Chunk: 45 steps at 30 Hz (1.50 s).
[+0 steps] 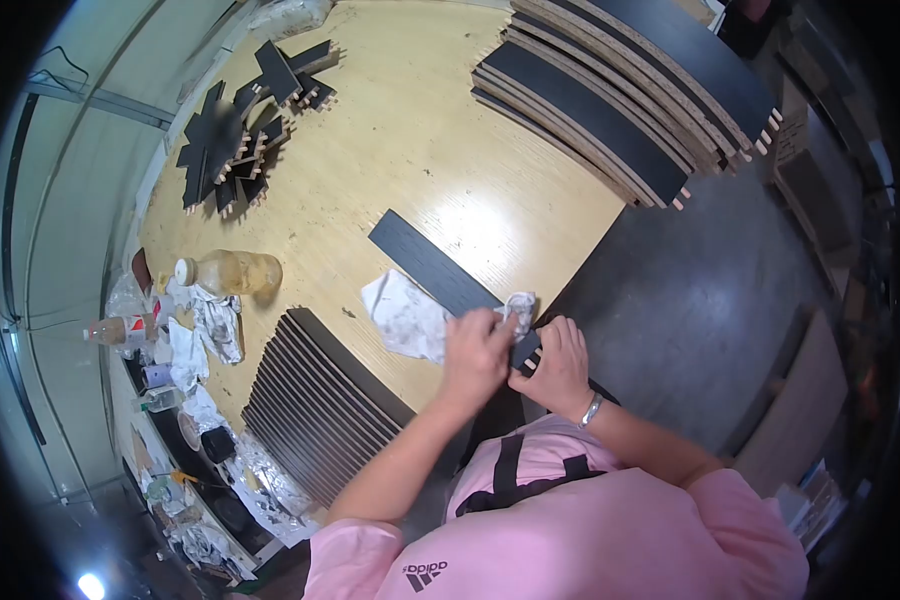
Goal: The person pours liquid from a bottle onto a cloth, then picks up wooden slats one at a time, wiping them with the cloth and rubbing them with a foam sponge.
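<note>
A long black board [435, 262] lies diagonally on the light wooden table, its near end at the table's front edge. My left hand [478, 350] is closed over that end, with a crumpled white cloth [518, 310] at its fingertips. My right hand [558, 365] grips the end of the board, its fingers bent around it near some small wooden dowels. Beside the board, left of my left hand, a larger stained white cloth [406, 315] lies on the table.
Stacked curved black boards [590, 110] fill the table's far right. Short black pieces [220, 150] are piled at the far left. A bottle of yellowish liquid [232, 272] stands left, behind a row of black strips [320, 405]. Rags and bottles crowd the left edge.
</note>
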Motion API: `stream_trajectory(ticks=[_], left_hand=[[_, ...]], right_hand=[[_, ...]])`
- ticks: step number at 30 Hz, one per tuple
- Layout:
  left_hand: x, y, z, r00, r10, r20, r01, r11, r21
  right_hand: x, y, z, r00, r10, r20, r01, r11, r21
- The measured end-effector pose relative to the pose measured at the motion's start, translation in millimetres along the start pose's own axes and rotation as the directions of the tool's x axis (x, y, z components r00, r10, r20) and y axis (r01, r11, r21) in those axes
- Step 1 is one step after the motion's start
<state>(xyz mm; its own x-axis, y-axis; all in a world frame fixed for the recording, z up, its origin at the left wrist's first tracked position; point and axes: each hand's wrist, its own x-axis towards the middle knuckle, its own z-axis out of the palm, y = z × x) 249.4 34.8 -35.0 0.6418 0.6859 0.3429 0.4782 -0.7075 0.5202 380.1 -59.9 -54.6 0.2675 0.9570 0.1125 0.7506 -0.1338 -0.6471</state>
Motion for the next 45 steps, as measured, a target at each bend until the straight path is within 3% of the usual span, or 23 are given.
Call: stream_trajectory(ticks=[1, 3, 6, 9, 12, 15, 16, 19, 22, 26, 27, 31, 33, 34, 35, 36, 37, 38, 39, 40, 41, 43, 45], left_hand=[[7, -13, -3, 0.999, 0.037, -0.038, -0.035, 0.999, 0.042], [36, -47, -13, 0.982, -0.099, -0.16, 0.12, 0.984, 0.13], [38, -65, -9, 0.984, -0.149, -0.099, 0.164, 0.97, 0.178], [9, -8, 0, 0.999, -0.037, 0.006, 0.037, 0.999, 0.021], [19, -31, -2, 0.994, 0.007, -0.108, 0.005, 0.994, 0.105], [42, -61, -4, 0.963, -0.206, -0.172, 0.223, 0.971, 0.086], [38, -53, -3, 0.985, -0.055, -0.161, 0.084, 0.981, 0.177], [4, 10, 7, 0.999, 0.041, 0.002, -0.041, 0.999, 0.006], [8, -13, 5, 0.998, 0.049, -0.025, -0.047, 0.996, 0.077], [52, -105, -22, 0.902, -0.352, -0.252, 0.387, 0.916, 0.105], [52, -120, -35, 0.847, -0.419, -0.327, 0.442, 0.897, -0.004], [45, -89, -65, 0.648, -0.684, -0.336, 0.587, 0.729, -0.351], [29, -64, -64, 0.661, -0.688, -0.3, 0.589, 0.724, -0.36], [22, -50, -59, 0.657, -0.691, -0.301, 0.571, 0.717, -0.4], [16, -35, -53, 0.654, -0.694, -0.302, 0.55, 0.71, -0.439], [13, -17, -52, 0.717, -0.621, -0.317, 0.525, 0.78, -0.341], [8, -1, -51, 0.774, -0.544, -0.323, 0.49, 0.838, -0.239], [-3, 9, -47, 0.844, -0.492, -0.212, 0.46, 0.869, -0.183], [-14, 20, -42, 0.894, -0.437, -0.096, 0.424, 0.896, -0.132], [-21, 34, -35, 0.942, -0.334, -0.036, 0.328, 0.937, -0.116], [-26, 47, -27, 0.973, -0.227, 0.027, 0.229, 0.968, -0.106], [-32, 64, -16, 0.966, -0.234, 0.106, 0.25, 0.952, -0.178], [-29, 59, -11, 0.972, -0.209, 0.104, 0.217, 0.973, -0.083]], right_hand=[[0, 0, 0, 1.0, 0.007, -0.003, -0.007, 1.0, 0.0], [-2, -1, 1, 1.0, 0.017, -0.012, -0.017, 1.0, 0.001], [-2, -2, 0, 1.0, 0.014, -0.02, -0.014, 1.0, -0.008], [0, -2, -1, 1.0, 0.022, -0.004, -0.022, 1.0, -0.006], [0, -1, 0, 0.999, -0.001, -0.035, 0.001, 1.0, 0.007], [-1, -2, 0, 0.999, 0.01, -0.045, -0.01, 1.0, 0.007], [-1, -2, -1, 0.999, 0.011, -0.03, -0.011, 1.0, 0.001], [0, -1, 1, 1.0, 0.01, -0.021, -0.01, 1.0, 0.005], [-3, 2, 1, 0.999, -0.009, -0.038, 0.01, 1.0, 0.012], [-5, -2, 1, 1.0, 0.003, -0.015, -0.003, 1.0, -0.008], [-4, -3, -2, 1.0, 0.015, 0.001, -0.015, 1.0, -0.017], [-1, -7, -9, 0.999, -0.033, -0.001, 0.033, 0.999, 0.009], [-3, 2, -1, 0.998, -0.014, 0.062, 0.009, 0.998, 0.068], [-2, -1, -8, 0.98, 0.097, 0.175, -0.125, 0.979, 0.159], [-1, -8, -20, 0.937, 0.192, 0.293, -0.264, 0.937, 0.231], [-1, -11, -28, 0.87, 0.267, 0.414, -0.401, 0.872, 0.281], [-7, -1, -23, 0.783, 0.277, 0.557, -0.578, 0.657, 0.485], [-17, 17, -13, 0.689, 0.226, 0.689, -0.716, 0.363, 0.597], [-24, 26, -7, 0.6, 0.12, 0.791, -0.799, 0.03, 0.601], [-21, 11, -21, 0.611, 0.071, 0.789, -0.775, -0.153, 0.614], [-21, 7, -19, 0.617, 0.093, 0.781, -0.742, -0.26, 0.618], [-21, 4, -16, 0.624, 0.148, 0.767, -0.641, -0.463, 0.612], [-26, 7, -17, 0.616, 0.12, 0.778, -0.684, -0.408, 0.605]])
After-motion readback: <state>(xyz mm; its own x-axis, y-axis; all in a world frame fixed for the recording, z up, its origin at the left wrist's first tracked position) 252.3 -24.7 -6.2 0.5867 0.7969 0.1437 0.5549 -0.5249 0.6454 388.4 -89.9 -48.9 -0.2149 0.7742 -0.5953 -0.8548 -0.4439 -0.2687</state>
